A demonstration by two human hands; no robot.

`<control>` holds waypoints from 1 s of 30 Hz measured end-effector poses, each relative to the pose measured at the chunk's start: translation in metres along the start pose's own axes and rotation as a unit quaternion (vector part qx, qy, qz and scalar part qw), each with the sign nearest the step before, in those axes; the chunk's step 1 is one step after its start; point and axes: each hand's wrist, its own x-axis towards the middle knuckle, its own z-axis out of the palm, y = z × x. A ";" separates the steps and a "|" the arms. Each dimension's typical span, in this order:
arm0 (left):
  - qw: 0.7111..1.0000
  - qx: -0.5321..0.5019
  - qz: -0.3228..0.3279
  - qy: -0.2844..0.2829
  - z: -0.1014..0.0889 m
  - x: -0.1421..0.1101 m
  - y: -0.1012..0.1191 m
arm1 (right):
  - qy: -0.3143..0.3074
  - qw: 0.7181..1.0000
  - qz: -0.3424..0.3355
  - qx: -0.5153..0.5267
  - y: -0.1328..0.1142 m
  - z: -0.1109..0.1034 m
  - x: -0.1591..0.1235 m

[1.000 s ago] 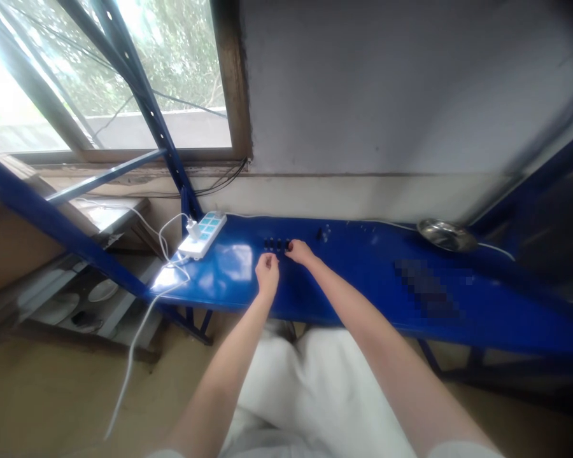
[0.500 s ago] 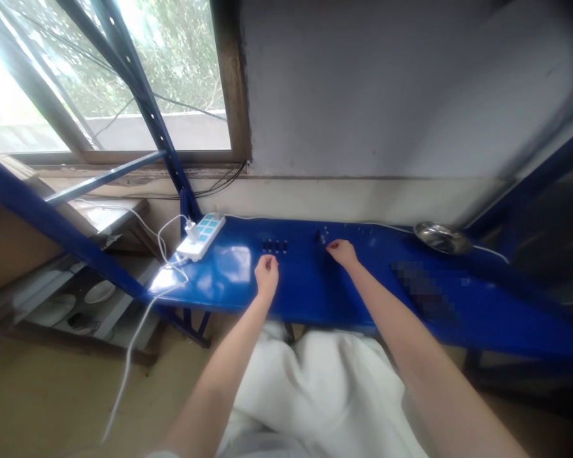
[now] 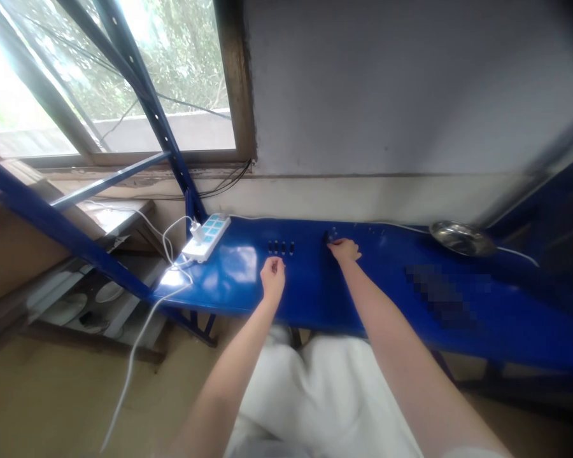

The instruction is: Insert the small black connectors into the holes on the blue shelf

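Observation:
My left hand (image 3: 273,277) is closed just above the blue table (image 3: 300,296), fingertips pinched together. Whatever is between them is too small to make out. Just beyond it, several small black cylinders with pale ends (image 3: 283,248) stand in a row. My right hand (image 3: 346,249) reaches over the table further right, its thumb and fingers drawn together at the tips. Those fingertips are at a small dark cluster of pieces (image 3: 325,237), and what they grip is unclear. Small clear bits (image 3: 333,233) lie just behind that hand.
A white power strip (image 3: 207,238) with a plug and cable lies at the table's left end. A shiny metal dish (image 3: 461,238) sits at the back right. A blurred dark object (image 3: 439,296) lies nearer on the right. Blue frame posts (image 3: 157,114) rise at the left.
The whole view has shifted slightly. My right hand's fingertips have come closer to the dark cluster, and its other fingers spread more. My left hand keeps its pinch by the row.

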 end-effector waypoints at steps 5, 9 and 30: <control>1.000 0.002 0.007 -0.006 0.000 -0.001 0.001 | 0.015 1.000 0.008 0.012 0.000 0.003 0.002; 0.997 0.014 0.067 -0.045 0.003 -0.007 0.007 | 0.012 1.000 0.011 0.012 0.000 0.004 0.002; 0.909 0.291 0.162 -0.253 0.119 0.041 0.018 | 0.070 0.964 -0.061 0.249 0.035 -0.016 -0.053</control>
